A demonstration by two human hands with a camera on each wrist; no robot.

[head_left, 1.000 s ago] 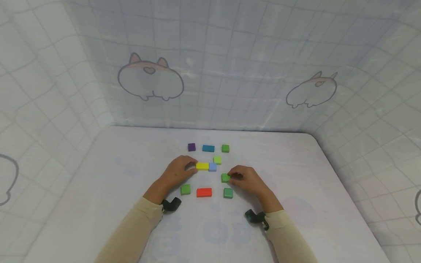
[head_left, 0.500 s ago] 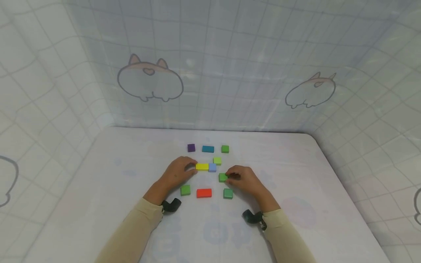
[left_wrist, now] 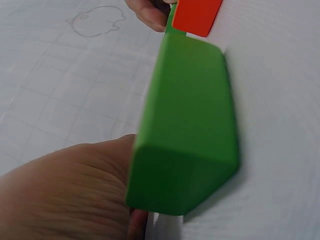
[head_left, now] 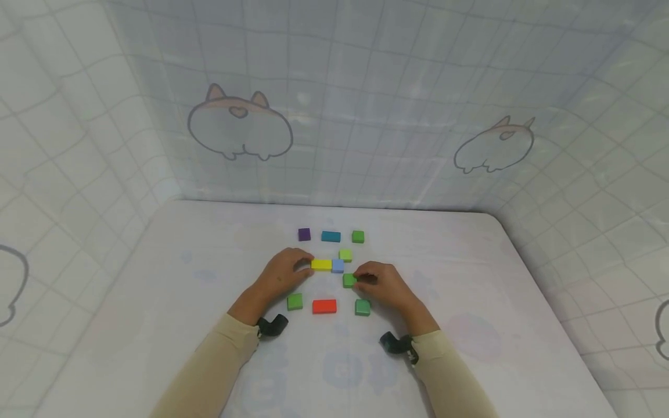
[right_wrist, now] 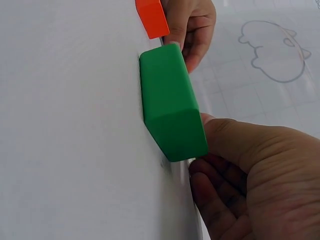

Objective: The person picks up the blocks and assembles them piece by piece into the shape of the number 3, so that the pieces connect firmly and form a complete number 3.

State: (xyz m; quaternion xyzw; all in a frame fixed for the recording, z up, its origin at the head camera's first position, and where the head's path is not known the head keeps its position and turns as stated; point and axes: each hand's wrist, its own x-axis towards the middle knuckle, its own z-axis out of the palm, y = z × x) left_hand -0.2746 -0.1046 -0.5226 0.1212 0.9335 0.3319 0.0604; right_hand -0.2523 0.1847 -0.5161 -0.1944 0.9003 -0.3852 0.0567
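Note:
In the head view, my left hand pinches the left end of a yellow block between thumb and fingers. A light blue block sits against the yellow one's right end. My right hand pinches a green block just below and right of the blue one. A lime block lies just above the blue block. Another green block fills the left wrist view and hides part of that hand's work; a darker green block does the same in the right wrist view.
Nearer the body lie a red block between two green ones. Farther back, a purple block, a blue-teal block and a green block form a row. The white table meets a cloth-like wall behind.
My right hand has slid the green block left, toward the light blue block. The left hand has stayed at the yellow block.

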